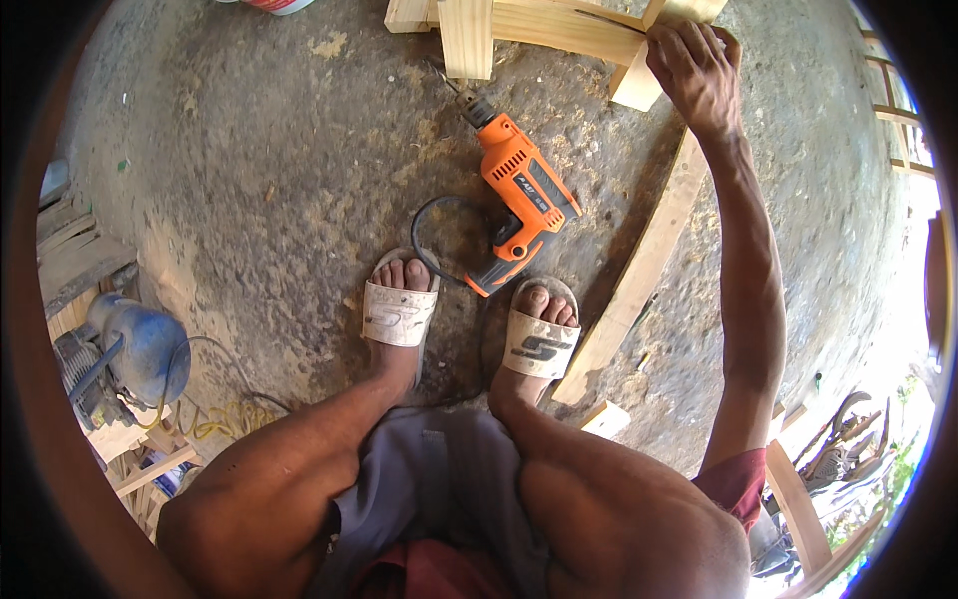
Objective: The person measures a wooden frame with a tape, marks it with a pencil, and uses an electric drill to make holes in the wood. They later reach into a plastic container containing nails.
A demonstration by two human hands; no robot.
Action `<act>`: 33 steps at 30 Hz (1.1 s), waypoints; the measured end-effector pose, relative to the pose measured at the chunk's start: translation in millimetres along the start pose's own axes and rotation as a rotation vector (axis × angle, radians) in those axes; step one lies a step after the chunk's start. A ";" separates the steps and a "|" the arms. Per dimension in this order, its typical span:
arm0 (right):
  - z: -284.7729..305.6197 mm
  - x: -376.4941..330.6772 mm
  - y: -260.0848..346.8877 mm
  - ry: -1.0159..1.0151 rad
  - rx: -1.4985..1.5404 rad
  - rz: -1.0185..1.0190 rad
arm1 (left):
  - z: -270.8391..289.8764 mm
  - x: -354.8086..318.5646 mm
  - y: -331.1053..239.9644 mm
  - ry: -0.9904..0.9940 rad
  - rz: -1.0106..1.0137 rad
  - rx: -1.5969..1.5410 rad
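Note:
My right hand (696,75) reaches forward to the far right, over a joint of a pale wooden frame (564,30). Its fingers are curled down against the wood, and what they grip is hidden beneath them. Beside the fingers a thin dark line or rod (609,20) runs along the frame; I cannot tell which it is. Nearer to me an orange and black power drill (524,185) lies on the ground, its bit pointing toward a short upright wooden piece (466,38) of the frame. My left hand is out of view.
A long wooden plank (639,270) lies on the rough concrete floor (269,180) right of my sandalled feet. The drill's black cord (419,225) loops by my left foot. At left stands a blue machine (150,349) near wood scraps. A red and white container (279,5) shows at the far edge.

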State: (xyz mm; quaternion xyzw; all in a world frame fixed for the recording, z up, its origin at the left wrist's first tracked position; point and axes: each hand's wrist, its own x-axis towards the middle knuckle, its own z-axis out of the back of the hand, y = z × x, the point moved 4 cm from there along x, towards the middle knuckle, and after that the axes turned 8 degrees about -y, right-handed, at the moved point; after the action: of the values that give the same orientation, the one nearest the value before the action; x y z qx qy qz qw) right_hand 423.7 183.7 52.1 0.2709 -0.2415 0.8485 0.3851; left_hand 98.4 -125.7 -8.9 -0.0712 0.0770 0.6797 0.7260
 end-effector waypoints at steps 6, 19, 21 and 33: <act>0.9 2.0 1.6 -0.014 0.013 0.028 | -3.1 -4.6 2.1 -0.193 -0.127 0.095; 16.5 15.8 7.7 0.050 0.114 0.099 | -10.4 -16.0 6.6 -0.155 -0.116 -0.012; 18.1 17.8 8.6 0.059 0.117 0.099 | -11.6 -17.6 7.5 -0.175 -0.114 -0.011; 20.5 33.9 6.0 0.157 0.175 0.277 | -19.9 -21.3 9.8 -0.123 -0.105 -0.010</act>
State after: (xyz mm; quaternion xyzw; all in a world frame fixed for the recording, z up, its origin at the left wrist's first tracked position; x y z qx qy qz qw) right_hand 405.7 185.2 87.9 0.2006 -0.1707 0.9297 0.2573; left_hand 86.9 -150.0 -23.9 -0.0371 0.0250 0.6440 0.7637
